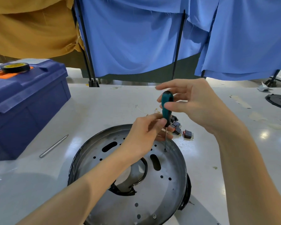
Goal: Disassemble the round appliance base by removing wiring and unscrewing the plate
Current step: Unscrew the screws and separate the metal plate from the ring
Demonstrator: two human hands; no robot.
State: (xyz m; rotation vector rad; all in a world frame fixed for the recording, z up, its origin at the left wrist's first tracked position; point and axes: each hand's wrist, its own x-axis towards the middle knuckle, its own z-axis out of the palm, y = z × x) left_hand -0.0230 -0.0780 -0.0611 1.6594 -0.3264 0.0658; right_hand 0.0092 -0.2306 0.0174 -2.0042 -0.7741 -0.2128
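Bare-metal round base (172, 195) lies flat on the table. A teal-handled screwdriver (167, 108) stands upright over the base, its tip seated at a screw (165, 150) near the base's far rim. The left hand (144, 132) pinches the lower handle, and the right hand (193, 101) pinches the top. Recommendation: keep the shaft vertical and press down while turning, to prevent slipping.

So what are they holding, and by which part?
A screwdriver: the left hand pinches the handle's lower end, the right hand pinches its upper part.
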